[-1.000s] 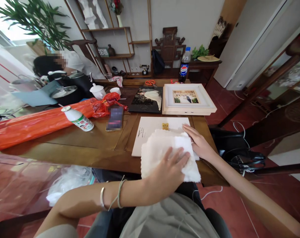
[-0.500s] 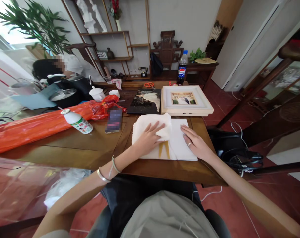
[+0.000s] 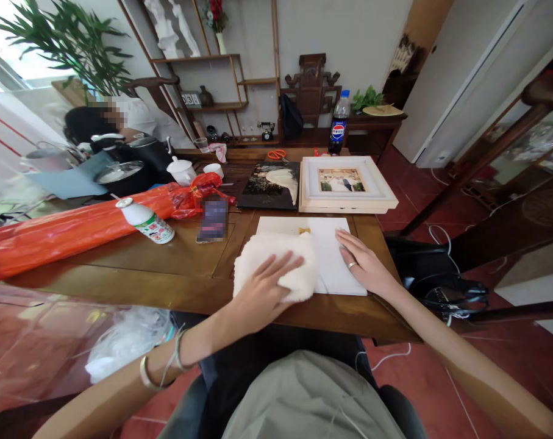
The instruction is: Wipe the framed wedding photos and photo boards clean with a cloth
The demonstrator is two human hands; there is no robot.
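A folded white cloth (image 3: 253,259) lies over the left part of a flat white panel (image 3: 333,262) at the table's front edge. My left hand (image 3: 269,283) rests palm down on the cloth, fingers stretched out and slightly spread. On the panel's right edge lies my right hand (image 3: 365,262), flat, with a ring on one finger. Just beyond the cloth, a bit of a yellow marking (image 3: 305,230) on the panel shows; the cloth hides the rest of it.
Behind the panel are a dark photo print (image 3: 271,186) and a white framed photo (image 3: 349,183). A phone (image 3: 213,219), a white bottle (image 3: 146,221) and a long red plastic-wrapped bundle (image 3: 88,228) lie to the left. At the back stand a cola bottle (image 3: 339,122) and orange-handled scissors (image 3: 277,154).
My left hand and the cloth have slid toward me, covering the panel's near left part and baring its far left part. My right hand stays on the panel's right edge.
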